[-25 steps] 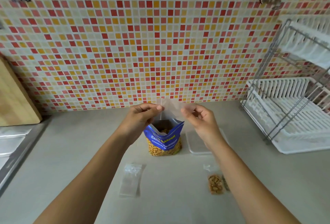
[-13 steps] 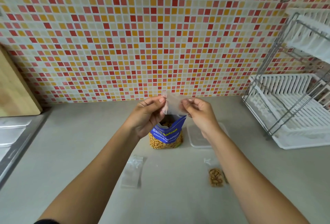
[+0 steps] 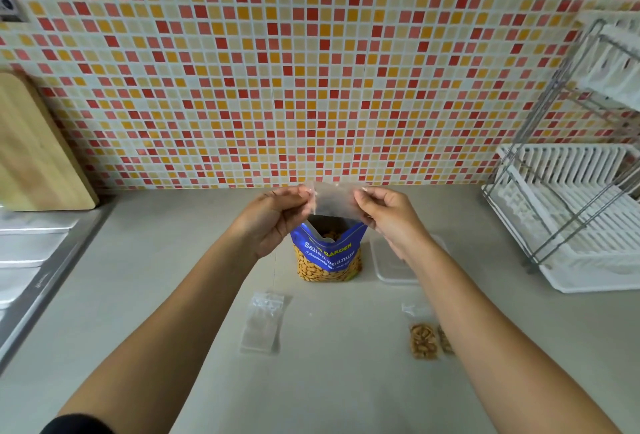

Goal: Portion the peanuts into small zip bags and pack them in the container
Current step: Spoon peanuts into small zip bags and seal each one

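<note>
An open blue bag of salted peanuts (image 3: pixel 328 255) stands upright on the grey counter. Just above its mouth I hold a small clear zip bag (image 3: pixel 333 201), which looks empty. My left hand (image 3: pixel 277 217) pinches its left edge and my right hand (image 3: pixel 388 217) pinches its right edge. A clear lidded container (image 3: pixel 394 262) lies to the right of the peanut bag, partly hidden by my right forearm. A zip bag filled with peanuts (image 3: pixel 423 338) lies near my right arm. A small stack of empty zip bags (image 3: pixel 263 322) lies on the counter between my arms.
A white dish rack (image 3: pixel 575 219) on a wire frame fills the right side. A wooden cutting board (image 3: pixel 34 153) leans on the tiled wall at the left, above a steel sink edge (image 3: pixel 31 260).
Both hands stayed above the peanut bag with the small zip bag, first drawing closer together, then apart again. The view shifted slightly downward.
</note>
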Available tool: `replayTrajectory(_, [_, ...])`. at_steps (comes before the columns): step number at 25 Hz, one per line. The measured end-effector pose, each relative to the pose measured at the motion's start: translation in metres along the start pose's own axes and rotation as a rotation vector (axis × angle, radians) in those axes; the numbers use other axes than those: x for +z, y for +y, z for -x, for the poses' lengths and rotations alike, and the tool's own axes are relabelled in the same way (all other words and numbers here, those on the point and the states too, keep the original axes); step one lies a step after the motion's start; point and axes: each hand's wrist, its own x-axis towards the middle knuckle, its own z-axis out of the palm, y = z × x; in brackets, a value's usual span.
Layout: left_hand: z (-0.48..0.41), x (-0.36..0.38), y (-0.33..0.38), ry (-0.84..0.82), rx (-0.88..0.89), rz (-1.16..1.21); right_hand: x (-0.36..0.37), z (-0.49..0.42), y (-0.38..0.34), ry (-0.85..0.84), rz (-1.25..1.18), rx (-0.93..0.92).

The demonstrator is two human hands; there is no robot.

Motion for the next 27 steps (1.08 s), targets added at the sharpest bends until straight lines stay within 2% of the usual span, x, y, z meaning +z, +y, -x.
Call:
replayTrajectory(7, [0.0,-0.003,0.0,0.26,0.275,-0.829,0.0,0.001,0.002,0.05,0.023,-0.027])
replayTrajectory(13, [-0.001,0.001,0.002,0.264,0.289,-0.773,-0.001,0.001,0.001,0.115,-0.129,0.062])
replayTrajectory(14, [-0.001,0.002,0.003,0.266,0.282,-0.766,0.0,0.004,0.001,0.151,-0.048,0.021])
replayTrajectory(15, [-0.002,0.003,0.002,0.263,0.273,-0.761,0.0,0.008,0.0,0.191,0.135,-0.087])
replayTrajectory(16, [-0.002,0.003,0.002,0.253,0.266,-0.758,0.0,0.012,-0.001,0.201,0.383,-0.271])
replayTrajectory(18, [-0.002,0.005,0.003,0.219,0.264,-0.758,0.002,0.016,-0.007,0.063,0.833,-0.613])
replayTrajectory(20, [-0.003,0.007,0.003,0.181,0.266,-0.762,0.007,0.014,-0.013,-0.065,1.072,-0.723])
replayTrajectory(23, [-0.002,0.013,0.003,0.137,0.258,-0.773,0.01,0.007,-0.01,-0.069,1.128,-0.768])
replayTrajectory(27, [-0.002,0.016,0.004,0.135,0.239,-0.762,0.008,0.002,-0.007,-0.052,1.09,-0.736])
